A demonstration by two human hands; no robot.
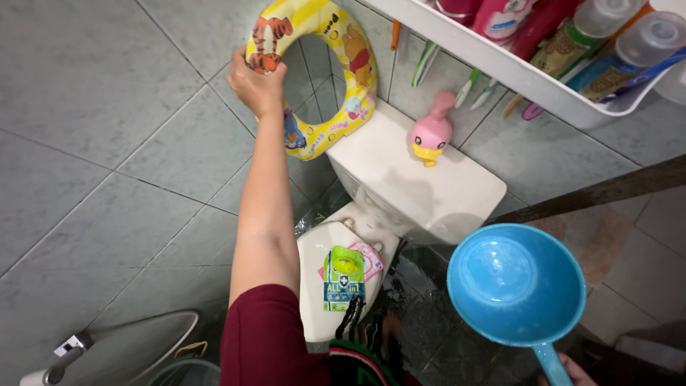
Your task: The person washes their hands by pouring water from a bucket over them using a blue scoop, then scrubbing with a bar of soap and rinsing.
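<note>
My left hand (256, 84) reaches up and grips the left rim of a yellow padded child's toilet seat ring (343, 68) printed with cartoon animals, which hangs against the grey tiled wall above the toilet. My right hand (572, 369) shows only at the bottom edge, closed on the handle of a round blue plastic water dipper (516, 284) held over the wet floor to the right of the toilet. The dipper's bowl looks empty. A dark red sleeve covers my left upper arm.
A white toilet with closed lid (314, 286) carries green and pink packets (344, 277). A pink duck-shaped toy (431, 136) stands on the cistern (457, 193). A white wall shelf (522, 78) holds bottles, with toothbrushes hanging below. A spray hose handle (68, 354) sits bottom left.
</note>
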